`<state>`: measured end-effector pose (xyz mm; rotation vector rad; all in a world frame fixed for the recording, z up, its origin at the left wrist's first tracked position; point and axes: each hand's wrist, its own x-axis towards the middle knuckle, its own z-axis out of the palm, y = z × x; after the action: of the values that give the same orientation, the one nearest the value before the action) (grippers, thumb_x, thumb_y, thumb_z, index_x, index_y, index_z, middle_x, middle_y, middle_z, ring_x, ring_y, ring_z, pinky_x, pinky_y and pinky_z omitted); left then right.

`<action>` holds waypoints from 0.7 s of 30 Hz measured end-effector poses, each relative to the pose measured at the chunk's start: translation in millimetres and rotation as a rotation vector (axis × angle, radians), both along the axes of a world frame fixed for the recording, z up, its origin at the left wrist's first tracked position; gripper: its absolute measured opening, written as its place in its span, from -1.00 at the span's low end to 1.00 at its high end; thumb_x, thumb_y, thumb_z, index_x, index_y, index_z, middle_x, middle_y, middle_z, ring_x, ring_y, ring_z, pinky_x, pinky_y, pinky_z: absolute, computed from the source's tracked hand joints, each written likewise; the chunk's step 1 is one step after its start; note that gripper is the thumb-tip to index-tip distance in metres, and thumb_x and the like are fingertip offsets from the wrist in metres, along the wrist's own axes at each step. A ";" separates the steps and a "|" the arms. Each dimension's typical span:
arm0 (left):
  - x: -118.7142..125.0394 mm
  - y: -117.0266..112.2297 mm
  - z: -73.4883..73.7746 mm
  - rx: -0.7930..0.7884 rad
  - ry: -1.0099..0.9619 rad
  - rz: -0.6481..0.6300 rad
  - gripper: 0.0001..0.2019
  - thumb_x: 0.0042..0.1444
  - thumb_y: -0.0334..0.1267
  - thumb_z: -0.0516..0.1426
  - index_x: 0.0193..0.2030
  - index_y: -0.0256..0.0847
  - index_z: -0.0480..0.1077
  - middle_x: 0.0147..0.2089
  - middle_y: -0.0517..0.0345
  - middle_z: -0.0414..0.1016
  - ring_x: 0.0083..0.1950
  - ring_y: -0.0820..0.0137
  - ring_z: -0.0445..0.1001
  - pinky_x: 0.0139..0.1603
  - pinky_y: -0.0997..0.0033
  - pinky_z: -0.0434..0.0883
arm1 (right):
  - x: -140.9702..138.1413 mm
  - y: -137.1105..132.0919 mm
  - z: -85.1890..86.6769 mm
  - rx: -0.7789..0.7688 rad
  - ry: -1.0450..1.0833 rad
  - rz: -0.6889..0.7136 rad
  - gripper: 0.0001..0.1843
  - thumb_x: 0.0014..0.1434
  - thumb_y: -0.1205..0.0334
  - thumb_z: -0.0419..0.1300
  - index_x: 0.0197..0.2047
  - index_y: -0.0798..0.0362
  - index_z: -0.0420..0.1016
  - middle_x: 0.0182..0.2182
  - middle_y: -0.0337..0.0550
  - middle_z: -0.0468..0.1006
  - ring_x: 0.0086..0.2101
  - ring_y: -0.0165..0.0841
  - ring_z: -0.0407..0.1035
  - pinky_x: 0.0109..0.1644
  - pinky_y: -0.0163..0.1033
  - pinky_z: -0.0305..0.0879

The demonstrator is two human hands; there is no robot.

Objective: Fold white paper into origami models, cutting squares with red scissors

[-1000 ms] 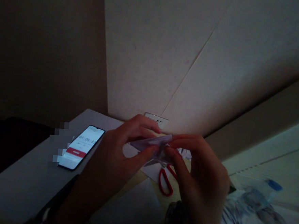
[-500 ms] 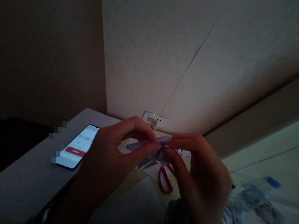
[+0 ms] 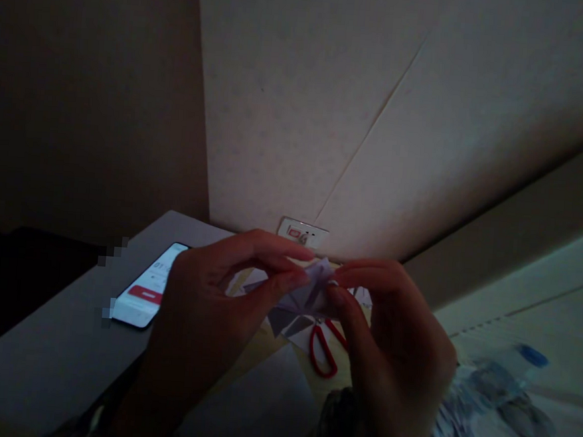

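Note:
A small piece of folded white paper (image 3: pixel 316 290) is held up between both hands, above the table. My left hand (image 3: pixel 226 300) pinches its left side between thumb and fingers. My right hand (image 3: pixel 388 325) grips the right side in the same way, thumb below and fingers above. Creases and raised flaps show on the paper; its far side is hidden. Beneath it lie scissors with red handles (image 3: pixel 322 354), the blades partly covered by the hands and paper. Nearer to me a white paper sheet (image 3: pixel 258 402) lies flat.
A lit phone (image 3: pixel 144 295) rests on a grey-white surface (image 3: pixel 52 355) at the left. Behind the hands is a wall socket (image 3: pixel 300 232). At the right are a clear bottle with a blue cap (image 3: pixel 532 356) and crumpled scraps (image 3: pixel 451 423).
The folded paper has tilted up and opened, so more of its creased face shows. My left fingers have shifted slightly away from my right fingers.

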<state>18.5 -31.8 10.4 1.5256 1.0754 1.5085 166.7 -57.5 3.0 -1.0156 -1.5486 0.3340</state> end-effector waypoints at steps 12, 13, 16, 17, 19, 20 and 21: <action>-1.7 2.6 -1.2 -0.037 0.047 -0.148 -0.91 0.03 -0.37 0.24 -0.39 -0.07 0.51 -0.41 0.28 0.55 -0.33 0.40 0.52 -0.28 0.48 0.48 | -4.1 -0.5 -1.6 -0.056 0.046 -0.054 -0.77 0.15 0.51 0.23 -0.30 -0.06 0.46 -0.39 -0.37 0.49 -0.32 -0.44 0.38 -0.24 -0.30 0.30; -1.9 2.8 -0.9 -0.045 0.051 -0.156 -0.92 0.03 -0.36 0.24 -0.40 -0.07 0.51 -0.42 0.27 0.55 -0.34 0.39 0.51 -0.28 0.46 0.48 | -4.2 -0.6 -1.5 -0.061 0.043 -0.048 -0.77 0.15 0.51 0.23 -0.31 -0.06 0.46 -0.39 -0.37 0.49 -0.32 -0.44 0.38 -0.24 -0.31 0.30; -2.2 4.4 -0.2 -0.065 0.053 -0.163 -0.93 0.03 -0.34 0.24 -0.43 -0.08 0.50 -0.45 0.25 0.55 -0.37 0.36 0.51 -0.30 0.43 0.49 | -4.7 -0.3 -1.3 -0.076 0.029 -0.027 -0.77 0.14 0.50 0.24 -0.30 -0.06 0.46 -0.39 -0.39 0.49 -0.33 -0.45 0.39 -0.24 -0.33 0.31; -2.2 4.8 -0.1 -0.066 0.053 -0.162 -0.93 0.03 -0.33 0.24 -0.45 -0.09 0.49 -0.45 0.26 0.55 -0.37 0.37 0.51 -0.31 0.43 0.48 | -4.9 0.0 -1.3 -0.079 0.031 -0.027 -0.78 0.14 0.50 0.24 -0.31 -0.07 0.45 -0.39 -0.39 0.50 -0.33 -0.46 0.39 -0.25 -0.34 0.31; -2.5 5.1 0.1 -0.059 0.061 -0.157 -0.91 0.03 -0.32 0.24 -0.46 -0.09 0.48 -0.46 0.26 0.53 -0.38 0.37 0.50 -0.30 0.43 0.48 | -5.6 0.7 -1.3 -0.080 0.048 -0.047 -0.78 0.13 0.50 0.24 -0.32 -0.06 0.45 -0.40 -0.39 0.50 -0.33 -0.45 0.39 -0.26 -0.34 0.30; -2.7 4.9 0.2 -0.056 0.069 -0.155 -0.90 0.04 -0.32 0.24 -0.47 -0.09 0.47 -0.47 0.26 0.53 -0.38 0.38 0.50 -0.30 0.43 0.47 | -5.8 1.0 -1.2 -0.079 0.054 -0.053 -0.78 0.12 0.50 0.25 -0.32 -0.06 0.45 -0.41 -0.39 0.50 -0.33 -0.45 0.39 -0.27 -0.34 0.30; -2.9 4.7 0.3 -0.053 0.077 -0.152 -0.90 0.04 -0.33 0.23 -0.47 -0.09 0.47 -0.47 0.26 0.53 -0.38 0.38 0.49 -0.29 0.43 0.47 | -6.0 1.2 -1.2 -0.077 0.059 -0.057 -0.78 0.12 0.50 0.25 -0.33 -0.06 0.45 -0.41 -0.39 0.50 -0.34 -0.45 0.39 -0.27 -0.34 0.30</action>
<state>15.5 -27.1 10.7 1.6020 1.0104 1.3179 160.7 -56.3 1.8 -1.0978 -1.4607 0.3831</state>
